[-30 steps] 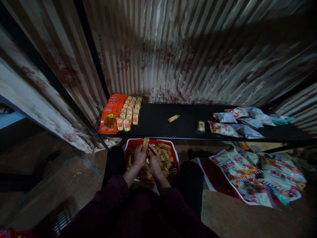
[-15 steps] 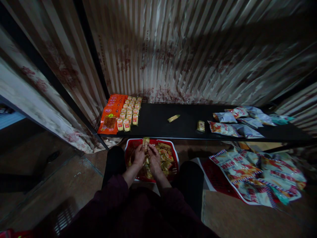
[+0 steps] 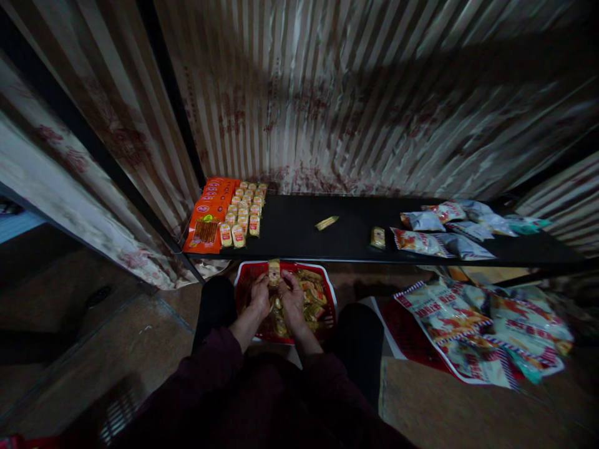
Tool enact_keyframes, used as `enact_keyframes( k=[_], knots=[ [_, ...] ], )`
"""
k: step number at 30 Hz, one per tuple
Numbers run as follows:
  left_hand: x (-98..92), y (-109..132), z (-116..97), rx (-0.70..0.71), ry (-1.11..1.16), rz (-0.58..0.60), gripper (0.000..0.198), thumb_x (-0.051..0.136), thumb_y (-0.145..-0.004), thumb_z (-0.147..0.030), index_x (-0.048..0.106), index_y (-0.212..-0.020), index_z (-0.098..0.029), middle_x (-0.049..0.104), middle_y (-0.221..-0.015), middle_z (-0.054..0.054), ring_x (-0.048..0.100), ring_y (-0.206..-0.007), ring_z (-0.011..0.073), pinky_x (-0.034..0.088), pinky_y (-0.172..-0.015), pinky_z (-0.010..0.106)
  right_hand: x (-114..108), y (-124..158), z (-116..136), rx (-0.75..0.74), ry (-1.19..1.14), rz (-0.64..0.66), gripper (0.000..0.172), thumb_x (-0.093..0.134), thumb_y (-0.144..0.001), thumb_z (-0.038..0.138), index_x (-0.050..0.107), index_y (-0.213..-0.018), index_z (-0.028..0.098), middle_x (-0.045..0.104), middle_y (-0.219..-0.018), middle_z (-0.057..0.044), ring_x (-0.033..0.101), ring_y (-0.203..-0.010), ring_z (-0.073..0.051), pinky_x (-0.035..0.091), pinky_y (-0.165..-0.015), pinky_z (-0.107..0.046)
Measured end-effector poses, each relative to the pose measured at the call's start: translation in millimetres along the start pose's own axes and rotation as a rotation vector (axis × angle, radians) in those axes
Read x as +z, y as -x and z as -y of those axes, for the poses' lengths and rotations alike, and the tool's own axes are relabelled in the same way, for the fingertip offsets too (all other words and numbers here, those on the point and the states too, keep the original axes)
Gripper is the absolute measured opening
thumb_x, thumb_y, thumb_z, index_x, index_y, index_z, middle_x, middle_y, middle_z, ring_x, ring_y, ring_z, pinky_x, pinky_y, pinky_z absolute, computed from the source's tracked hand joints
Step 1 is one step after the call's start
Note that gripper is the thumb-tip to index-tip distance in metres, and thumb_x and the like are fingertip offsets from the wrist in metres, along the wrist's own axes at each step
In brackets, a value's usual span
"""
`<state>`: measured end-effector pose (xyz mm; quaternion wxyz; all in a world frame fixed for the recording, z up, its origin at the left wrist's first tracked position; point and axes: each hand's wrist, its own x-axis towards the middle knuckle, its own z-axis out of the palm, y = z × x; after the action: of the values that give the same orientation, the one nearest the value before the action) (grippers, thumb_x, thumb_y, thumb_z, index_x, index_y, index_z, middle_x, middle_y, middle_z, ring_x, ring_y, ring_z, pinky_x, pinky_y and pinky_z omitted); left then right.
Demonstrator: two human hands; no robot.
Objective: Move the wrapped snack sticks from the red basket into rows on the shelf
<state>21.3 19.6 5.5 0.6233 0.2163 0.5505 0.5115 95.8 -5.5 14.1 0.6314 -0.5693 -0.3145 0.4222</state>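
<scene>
Over the red basket [image 3: 330, 284] between my knees, both hands are closed on one small wrapped snack cake [image 3: 274, 272] in shiny gold film. My left hand [image 3: 260, 298] grips its left side, and my right hand [image 3: 292, 300] has its fingers on the right side. Beneath them the basket holds many more gold-wrapped snacks [image 3: 312, 296]. On the black shelf [image 3: 290, 227] ahead, small wrapped cakes [image 3: 243, 215] stand in rows beside orange snack packets [image 3: 206, 212]. One gold packet [image 3: 326, 222] lies alone mid-shelf; another packet [image 3: 377, 237] stands farther right.
Several chip-like bags [image 3: 423, 242] lie on the shelf's right part. Below it, a second red basket [image 3: 412, 330] is heaped with larger printed bags [image 3: 449, 312]. A striped curtain [image 3: 318, 93] hangs behind, and a dark post [image 3: 171, 87] rises at the left.
The snack cake in my hands has turned, so its printed face shows more now. My hands have shifted slightly apart around it. The view has moved a little.
</scene>
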Motion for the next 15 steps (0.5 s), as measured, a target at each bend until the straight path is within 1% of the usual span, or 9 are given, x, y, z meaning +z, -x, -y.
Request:
enact_keyframes(
  k=[2,5,9,12,14,15],
  knots=[
    [-0.4,-1.7,2.2,-0.026,0.092,-0.016,0.021,0.065,-0.068,-0.03,0.064,-0.084,-0.018,0.068,-0.084,0.005,0.064,-0.082,0.0178,0.049,-0.079,0.033,-1.0,-0.2,-1.3,-0.011,0.038,0.008,0.033,0.062,-0.07,0.034,0.067,-0.099,0.017,0.068,-0.1,-0.006,0.06,-0.092,-0.019,0.045,-0.091,-0.036],
    [-0.7,-3.8,4.5,-0.067,0.162,-0.034,0.016,0.065,-0.066,-0.026,0.063,-0.08,-0.019,0.067,-0.081,0.004,0.063,-0.079,0.0161,0.048,-0.078,0.031,-1.4,-0.3,-2.1,-0.019,0.083,0.009,0.033,0.061,-0.071,0.034,0.068,-0.098,0.018,0.069,-0.1,-0.006,0.061,-0.092,-0.019,0.045,-0.091,-0.036],
    [0.2,-5.2,5.9,-0.088,0.221,-0.025,0.013,0.064,-0.066,-0.021,0.063,-0.08,-0.018,0.067,-0.083,0.003,0.062,-0.076,0.0136,0.047,-0.079,0.029,-0.3,-1.0,-3.6,-0.025,0.099,0.007,0.033,0.06,-0.071,0.035,0.068,-0.098,0.018,0.07,-0.1,-0.006,0.061,-0.091,-0.02,0.047,-0.088,-0.036],
    [2.1,-6.0,6.9,-0.117,0.248,-0.027,0.013,0.064,-0.067,-0.02,0.063,-0.08,-0.018,0.066,-0.078,0.002,0.061,-0.071,0.0127,0.047,-0.075,0.028,0.6,-0.6,-4.9,-0.039,0.102,0.029,0.035,0.06,-0.072,0.038,0.067,-0.1,0.018,0.069,-0.104,-0.007,0.062,-0.094,-0.021,0.047,-0.089,-0.037],
    [3.3,-6.5,7.8,-0.165,0.272,-0.042,0.01,0.064,-0.068,-0.019,0.062,-0.077,-0.018,0.065,-0.073,0.0,0.06,-0.067,0.0119,0.048,-0.071,0.027,0.7,0.5,-4.5,-0.043,0.11,0.043,0.037,0.059,-0.073,0.039,0.066,-0.102,0.019,0.068,-0.105,-0.007,0.062,-0.093,-0.02,0.049,-0.085,-0.035],
    [3.9,-6.8,8.1,-0.19,0.288,-0.046,0.008,0.063,-0.068,-0.018,0.061,-0.076,-0.017,0.064,-0.071,0.0,0.059,-0.065,0.0113,0.048,-0.069,0.027,0.7,1.3,-3.9,-0.037,0.114,0.049,0.038,0.058,-0.074,0.041,0.066,-0.104,0.019,0.069,-0.104,-0.007,0.063,-0.089,-0.02,0.05,-0.08,-0.034]
  ],
)
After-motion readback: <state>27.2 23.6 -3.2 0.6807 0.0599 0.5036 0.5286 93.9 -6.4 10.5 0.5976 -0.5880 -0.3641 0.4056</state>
